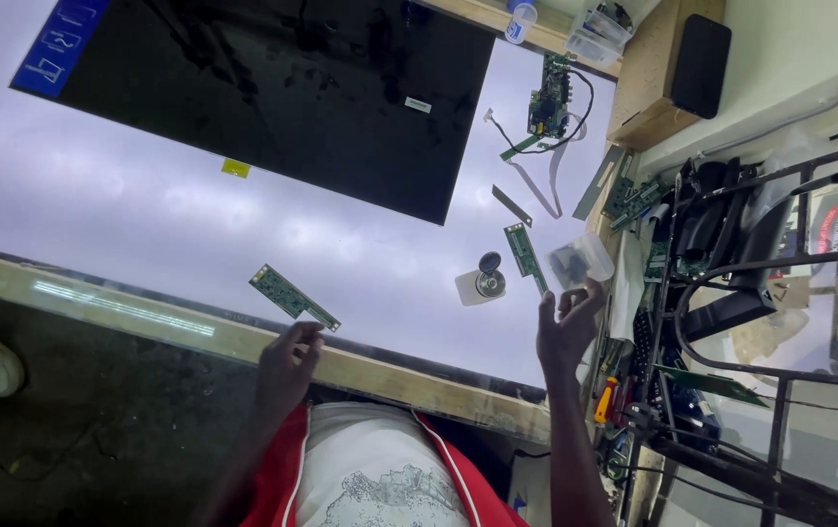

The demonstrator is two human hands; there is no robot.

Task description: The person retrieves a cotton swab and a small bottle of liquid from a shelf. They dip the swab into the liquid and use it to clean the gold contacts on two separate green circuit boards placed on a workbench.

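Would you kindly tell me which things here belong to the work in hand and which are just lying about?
In hand:
left hand at green circuit strip
right hand near clear plastic container

Lying about:
round tin
black panel
main circuit board
screwdriver

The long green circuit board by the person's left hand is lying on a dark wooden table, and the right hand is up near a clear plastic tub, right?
Not quite. The head view shows the long green circuit board by the left hand lying on a glowing white panel, not a dark wooden table. The right hand is indeed raised near the clear plastic tub.
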